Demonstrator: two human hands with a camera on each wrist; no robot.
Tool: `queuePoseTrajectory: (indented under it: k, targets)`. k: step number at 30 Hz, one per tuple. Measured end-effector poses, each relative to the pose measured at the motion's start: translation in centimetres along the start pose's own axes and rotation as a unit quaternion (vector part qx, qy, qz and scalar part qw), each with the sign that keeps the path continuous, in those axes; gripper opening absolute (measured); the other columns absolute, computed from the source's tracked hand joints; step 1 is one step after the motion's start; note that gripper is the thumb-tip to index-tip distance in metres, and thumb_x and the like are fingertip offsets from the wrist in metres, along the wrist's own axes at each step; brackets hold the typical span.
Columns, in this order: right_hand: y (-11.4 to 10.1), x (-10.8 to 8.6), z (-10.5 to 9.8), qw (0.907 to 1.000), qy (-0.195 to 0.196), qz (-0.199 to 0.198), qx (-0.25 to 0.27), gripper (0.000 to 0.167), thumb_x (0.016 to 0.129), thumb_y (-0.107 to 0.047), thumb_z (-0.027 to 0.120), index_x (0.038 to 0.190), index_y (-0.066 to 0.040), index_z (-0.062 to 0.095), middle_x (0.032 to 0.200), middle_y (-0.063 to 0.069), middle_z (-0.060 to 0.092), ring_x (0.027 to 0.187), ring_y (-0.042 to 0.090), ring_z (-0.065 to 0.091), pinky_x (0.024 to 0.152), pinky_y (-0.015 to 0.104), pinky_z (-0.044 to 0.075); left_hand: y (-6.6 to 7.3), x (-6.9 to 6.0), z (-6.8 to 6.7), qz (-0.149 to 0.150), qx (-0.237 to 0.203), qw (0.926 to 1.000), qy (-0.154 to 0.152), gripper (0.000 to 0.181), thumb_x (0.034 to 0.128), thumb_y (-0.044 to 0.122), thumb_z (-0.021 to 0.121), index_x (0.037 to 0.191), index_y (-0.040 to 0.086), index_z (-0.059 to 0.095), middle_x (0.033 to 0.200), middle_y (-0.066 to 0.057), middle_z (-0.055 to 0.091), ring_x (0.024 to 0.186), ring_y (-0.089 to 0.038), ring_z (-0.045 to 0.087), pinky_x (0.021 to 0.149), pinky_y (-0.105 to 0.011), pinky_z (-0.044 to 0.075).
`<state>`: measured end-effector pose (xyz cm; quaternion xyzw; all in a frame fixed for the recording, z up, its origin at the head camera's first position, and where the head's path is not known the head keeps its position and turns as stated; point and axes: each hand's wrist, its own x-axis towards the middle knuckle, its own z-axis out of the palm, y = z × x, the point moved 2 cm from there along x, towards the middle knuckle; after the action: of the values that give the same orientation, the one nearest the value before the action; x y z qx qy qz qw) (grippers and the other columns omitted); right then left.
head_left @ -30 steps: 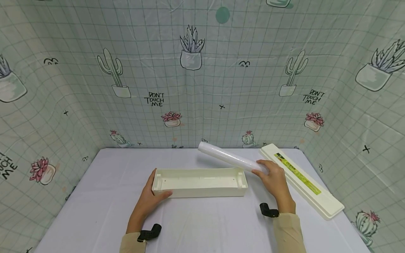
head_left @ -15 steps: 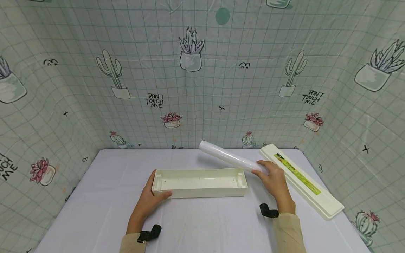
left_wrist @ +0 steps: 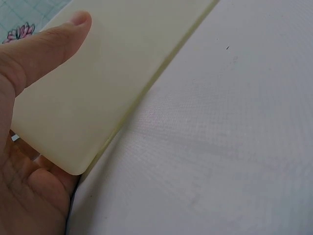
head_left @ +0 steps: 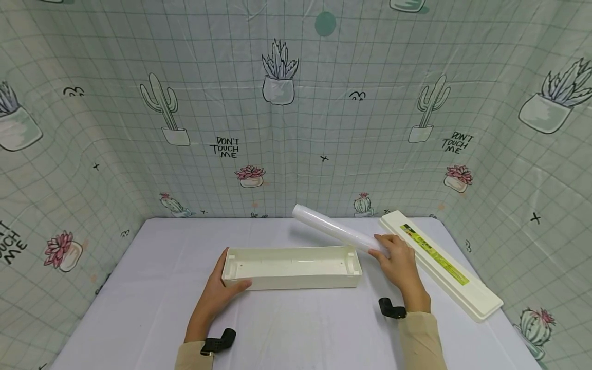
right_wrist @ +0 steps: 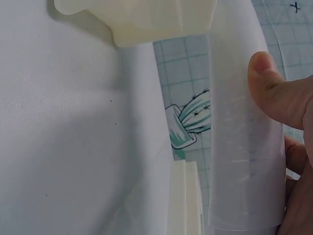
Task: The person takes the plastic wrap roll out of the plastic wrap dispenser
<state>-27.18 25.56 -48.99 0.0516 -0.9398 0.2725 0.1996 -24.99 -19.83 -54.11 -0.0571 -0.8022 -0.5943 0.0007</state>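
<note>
A long cream plastic box (head_left: 296, 282) without its lid stands on the white table, open side up. My left hand (head_left: 222, 285) grips its left end, the thumb (left_wrist: 61, 41) on the front wall and the other fingers round the end. My right hand (head_left: 400, 264) holds a roll of clear plastic wrap (head_left: 333, 227) by its right end. The roll slants up to the left, behind and above the box's right end. In the right wrist view the thumb lies along the roll (right_wrist: 244, 132); the other fingers are mostly hidden behind it.
A long cream lid (head_left: 441, 267) with a yellow-green label lies slanted on the right of the table, beside my right hand. A patterned cloth (head_left: 296, 128) hangs behind and at both sides of the white-covered table (head_left: 296, 334).
The roll and my right hand have shifted very slightly, with the roll's far end a little higher and to the right. My left hand and the box look unmoved.
</note>
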Motion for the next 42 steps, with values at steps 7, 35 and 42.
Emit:
queuePoseTrajectory:
  k: [7, 35, 42]
  targets:
    - [0.0, 0.1, 0.0, 1.0, -0.005, 0.008, -0.001, 0.047, 0.094, -0.022, 0.075, 0.135, -0.001, 0.065, 0.134, 0.027, 0.06, 0.125, 0.048, 0.053, 0.101, 0.066, 0.032, -0.3, 0.1, 0.1, 0.007, 0.006, 0.9999, 0.005, 0.113, 0.0865, 0.027, 0.084, 0.167, 0.015, 0.006, 0.17, -0.016, 0.022, 0.156, -0.041, 0.021, 0.122, -0.065, 0.02]
    - [0.7, -0.1, 0.1, 0.9998, -0.007, 0.012, -0.01, 0.047, 0.096, -0.025, 0.073, 0.136, -0.002, 0.063, 0.135, 0.026, 0.063, 0.126, 0.049, 0.058, 0.102, 0.073, 0.033, -0.2, 0.0, 0.1, 0.012, 0.004, 0.9999, 0.005, 0.114, 0.0864, 0.027, 0.084, 0.167, 0.013, 0.006, 0.17, -0.016, 0.022, 0.156, -0.04, 0.021, 0.123, -0.065, 0.02]
    - [1.0, -0.2, 0.1, 0.9998, -0.006, 0.012, -0.013, 0.047, 0.096, -0.024, 0.073, 0.136, -0.001, 0.063, 0.134, 0.027, 0.064, 0.125, 0.048, 0.059, 0.103, 0.073, 0.034, -0.1, 0.0, 0.1, 0.008, -0.006, 0.9999, -0.002, 0.113, 0.087, 0.026, 0.084, 0.168, 0.015, 0.006, 0.171, -0.015, 0.021, 0.156, -0.04, 0.02, 0.123, -0.064, 0.018]
